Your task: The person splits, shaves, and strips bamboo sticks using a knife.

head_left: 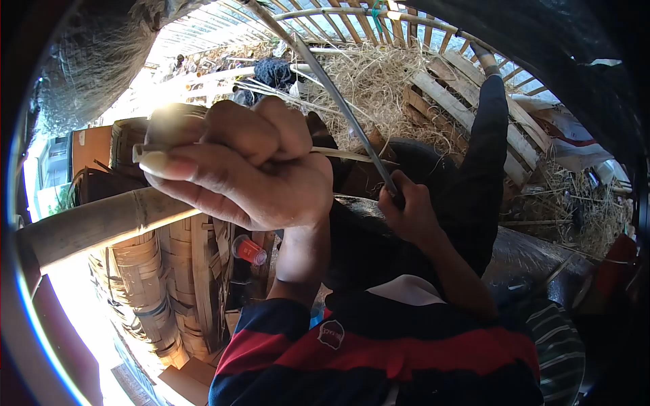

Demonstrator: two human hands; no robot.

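Close to the camera, my left hand (244, 162) is closed around a thin pale strip (345, 155), with the thumb pressed along it. One end of the strip shows by the thumb tip; the other runs right, toward the long blade. My right hand (409, 210) is wrapped round the lower end of this long, narrow metal blade (342, 105), which slants up and left. The strip's right end lies close to the blade near my right hand; whether they touch I cannot tell.
A thick bamboo pole (108, 227) extends from the left behind my left hand. Woven baskets (179, 284) stand below it, beside a red cup (249, 251). Beyond are straw shavings (379, 81), wooden slats (460, 101), a dark cloth bundle (274, 72) and a bamboo fence (345, 26).
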